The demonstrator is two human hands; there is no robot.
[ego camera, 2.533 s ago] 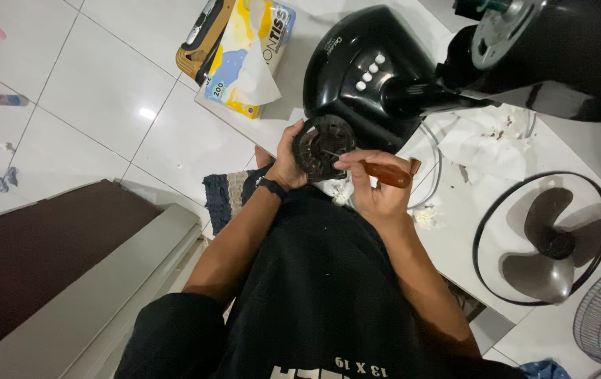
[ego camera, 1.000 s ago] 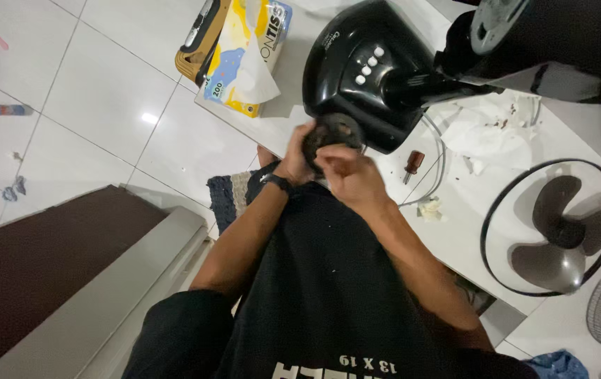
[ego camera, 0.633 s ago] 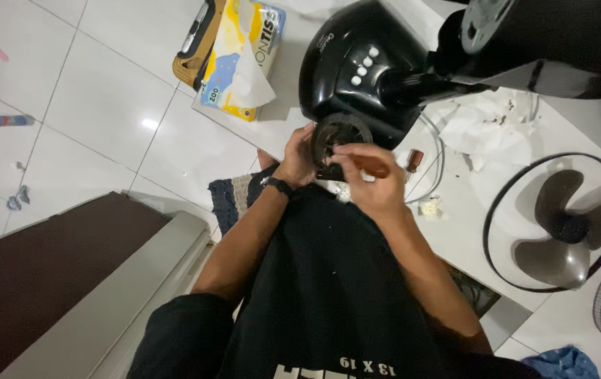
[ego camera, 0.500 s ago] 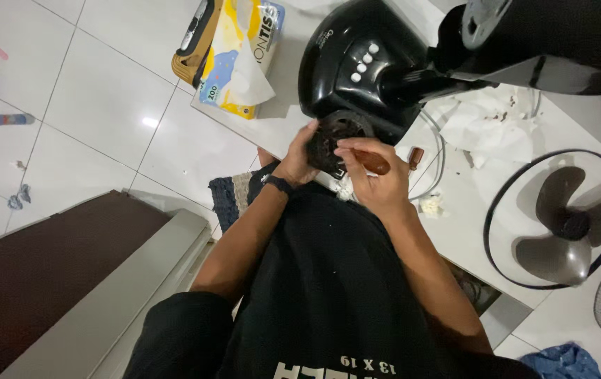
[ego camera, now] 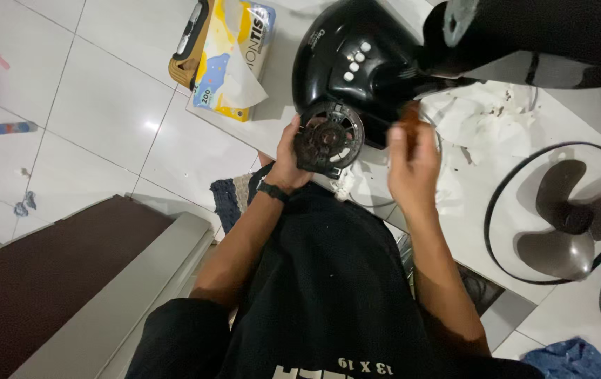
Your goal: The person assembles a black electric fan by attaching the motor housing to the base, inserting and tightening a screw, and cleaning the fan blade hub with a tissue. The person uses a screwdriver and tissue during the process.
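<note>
Left hand (ego camera: 286, 163) should keep the round dusty motor part (ego camera: 328, 137) steady & face-up over the table edge (ego camera: 272, 133), just in front of the black fan base (ego camera: 356, 63); fingers curled round its rim. Right hand (ego camera: 413, 168) is blurred, closed on a brown-handled screwdriver (ego camera: 410, 118), apart from the part.

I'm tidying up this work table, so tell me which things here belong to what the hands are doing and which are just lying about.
In use:
- round black motor part, held by the left hand
- brown-handled screwdriver, blurred, at the right hand
- black fan base with white buttons, just behind

Lying about:
- tissue box
- fan blade in its ring guard
- crumpled white paper
- blue cloth
</note>
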